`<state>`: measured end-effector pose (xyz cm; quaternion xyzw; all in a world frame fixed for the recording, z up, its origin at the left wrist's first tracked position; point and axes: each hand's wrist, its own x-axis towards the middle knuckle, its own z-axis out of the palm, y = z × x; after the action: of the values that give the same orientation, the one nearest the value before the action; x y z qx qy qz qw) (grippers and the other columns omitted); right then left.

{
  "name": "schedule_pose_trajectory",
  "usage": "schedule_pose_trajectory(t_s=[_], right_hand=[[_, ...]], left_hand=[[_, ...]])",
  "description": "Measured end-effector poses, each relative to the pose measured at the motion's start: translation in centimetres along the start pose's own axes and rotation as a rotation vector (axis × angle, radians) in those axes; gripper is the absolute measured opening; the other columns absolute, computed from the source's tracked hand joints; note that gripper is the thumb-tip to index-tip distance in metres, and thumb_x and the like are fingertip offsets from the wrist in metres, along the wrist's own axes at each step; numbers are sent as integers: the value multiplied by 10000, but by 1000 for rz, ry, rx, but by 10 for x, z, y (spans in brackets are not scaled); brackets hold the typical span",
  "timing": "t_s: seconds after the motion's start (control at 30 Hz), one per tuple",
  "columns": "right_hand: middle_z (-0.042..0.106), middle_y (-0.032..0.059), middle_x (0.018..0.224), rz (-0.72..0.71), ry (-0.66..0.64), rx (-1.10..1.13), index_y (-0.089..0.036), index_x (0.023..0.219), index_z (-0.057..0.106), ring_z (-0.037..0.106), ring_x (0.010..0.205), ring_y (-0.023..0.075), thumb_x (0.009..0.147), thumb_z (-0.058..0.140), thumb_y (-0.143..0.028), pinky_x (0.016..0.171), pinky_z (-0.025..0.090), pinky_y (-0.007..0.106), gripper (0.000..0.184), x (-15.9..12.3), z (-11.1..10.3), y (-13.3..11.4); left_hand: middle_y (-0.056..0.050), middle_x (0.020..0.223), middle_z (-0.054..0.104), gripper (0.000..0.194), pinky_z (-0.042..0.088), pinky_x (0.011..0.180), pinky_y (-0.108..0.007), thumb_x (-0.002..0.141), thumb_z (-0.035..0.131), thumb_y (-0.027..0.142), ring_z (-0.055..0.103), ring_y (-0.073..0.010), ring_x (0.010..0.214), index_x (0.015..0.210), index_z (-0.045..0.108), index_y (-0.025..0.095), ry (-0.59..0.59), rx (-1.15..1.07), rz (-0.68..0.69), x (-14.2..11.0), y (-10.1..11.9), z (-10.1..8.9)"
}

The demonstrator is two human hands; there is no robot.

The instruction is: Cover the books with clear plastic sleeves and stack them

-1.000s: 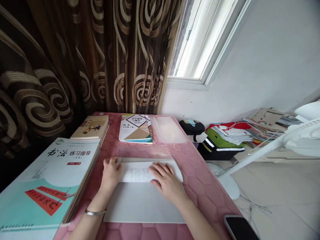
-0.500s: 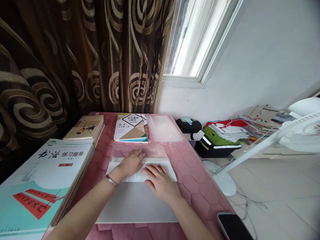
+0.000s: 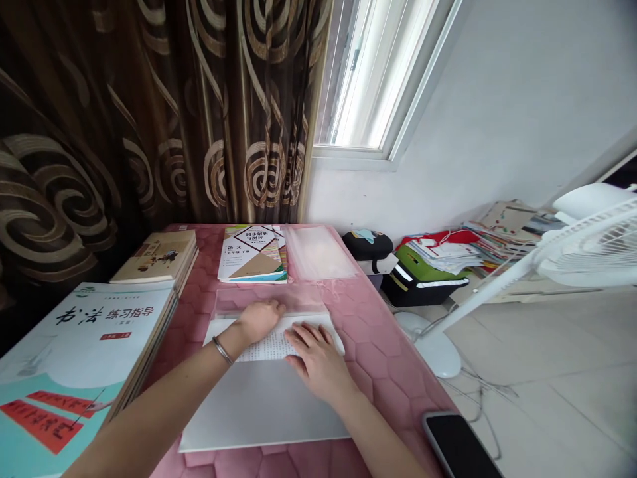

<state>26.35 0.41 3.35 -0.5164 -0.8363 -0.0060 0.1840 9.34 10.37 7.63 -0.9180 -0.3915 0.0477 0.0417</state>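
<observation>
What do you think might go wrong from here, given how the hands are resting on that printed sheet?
Uneven pressure from the left hand and right hand might crease or shift the printed sheet. The phone lies at the edge of the pink quilted mat, close to the right forearm, so it could perhaps get knocked off.
</observation>
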Motion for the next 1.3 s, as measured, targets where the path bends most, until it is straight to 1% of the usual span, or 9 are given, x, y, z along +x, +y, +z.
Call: schedule_pose_trajectory(t_s=[0.23, 0.33, 0.43, 0.6, 0.73, 0.9, 1.07, 1.2, 1.3], right_hand=[[590, 83, 1334, -16, -2, 8, -259, 1336, 533, 478, 1269, 269, 957, 505, -351, 1058, 355, 523, 391, 1, -4, -3], [612, 84, 1294, -19, -13, 36, -258, 1329, 538, 484, 1259, 264, 959, 501, -351, 1066, 348, 528, 383, 2, -5, -4], [610, 79, 1296, -20, -16, 55, -259, 1328, 537, 485, 1254, 263, 958, 501, -361, 1076, 334, 533, 386, 2, -4, -4], [627, 67, 1267, -20, -10, 66, -270, 1312, 552, 506, 1212, 252, 944, 529, -364, 1071, 345, 502, 380, 2, -4, -2], [626, 53, 1272, -16, -17, 85, -269, 1305, 553, 502, 1202, 254, 943, 532, -367, 1059, 352, 500, 376, 2, -4, -2], [631, 59, 1262, -24, -1, 95, -256, 1304, 551, 507, 1185, 255, 946, 529, -362, 1055, 353, 502, 374, 2, -4, -2], [645, 62, 1229, -33, 5, 65, -257, 1290, 564, 520, 1165, 243, 934, 552, -358, 1051, 369, 481, 370, 2, -4, -2], [655, 58, 1218, -31, 4, 78, -258, 1283, 570, 525, 1161, 240, 936, 547, -364, 1051, 364, 476, 363, 2, -4, -2], [654, 52, 1231, -46, -15, 74, -275, 1296, 566, 525, 1175, 233, 930, 555, -360, 1051, 359, 469, 376, 1, -8, 1]], left_hand=[[-151, 1025, 681, 193, 555, 730, -341, 874, 500, 91, 689, -253, 913, 1035, 602, 118, 23, -52, 69, 29, 17, -4], [-142, 1060, 681, 234, 543, 743, -334, 889, 467, 88, 685, -252, 932, 1071, 609, 128, 42, -89, 94, 41, 25, -6], [-106, 1169, 663, 303, 528, 779, -310, 911, 448, 113, 670, -226, 979, 1164, 600, 181, 59, -136, 148, 48, 28, -6], [-4, 1314, 610, 323, 476, 904, -274, 923, 494, 180, 596, -187, 1133, 1200, 619, 290, 56, -205, 287, 54, 28, -4], [-3, 1376, 570, 349, 431, 981, -293, 912, 513, 153, 531, -190, 1223, 1200, 636, 306, 51, -235, 352, 60, 27, 1], [-23, 1357, 582, 361, 417, 999, -325, 900, 526, 148, 523, -201, 1224, 1214, 633, 292, 39, -220, 356, 68, 27, 6], [-45, 1347, 582, 349, 406, 1007, -346, 904, 532, 172, 521, -220, 1215, 1227, 623, 271, 49, -205, 345, 68, 30, 7], [-55, 1301, 611, 341, 409, 993, -325, 893, 545, 150, 535, -219, 1188, 1208, 634, 245, 68, -213, 346, 67, 32, 7], [-37, 1266, 630, 317, 412, 976, -308, 895, 541, 148, 548, -205, 1160, 1173, 651, 256, 105, -238, 316, 66, 33, 9]])
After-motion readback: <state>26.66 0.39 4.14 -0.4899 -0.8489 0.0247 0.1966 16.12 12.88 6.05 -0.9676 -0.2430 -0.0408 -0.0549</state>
